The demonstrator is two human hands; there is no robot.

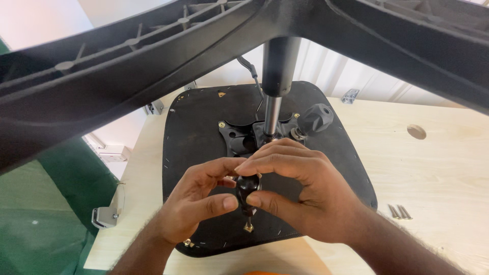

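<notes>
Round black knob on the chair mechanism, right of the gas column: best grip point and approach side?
Probably the ribbed round head of the black knob, taken from the right and above. It sticks out sideways on a short stem, its free end faces away from the gas column, and the base arm overhead crowds the left. Both the left hand and right hand pinch a small dark tool.

The chair base point(153, 61) spreads its black legs overhead and closes the room above the seat underside point(198, 132). The gas column point(272, 102) stands upright in the middle, with the round knob point(316, 118) just beside it on the right. Both hands meet around the dark handle point(247, 191), so the front of the seat is blocked. The wooden surface point(433, 173) to the right lies open, except for some screws point(400, 212) near the edge.
</notes>
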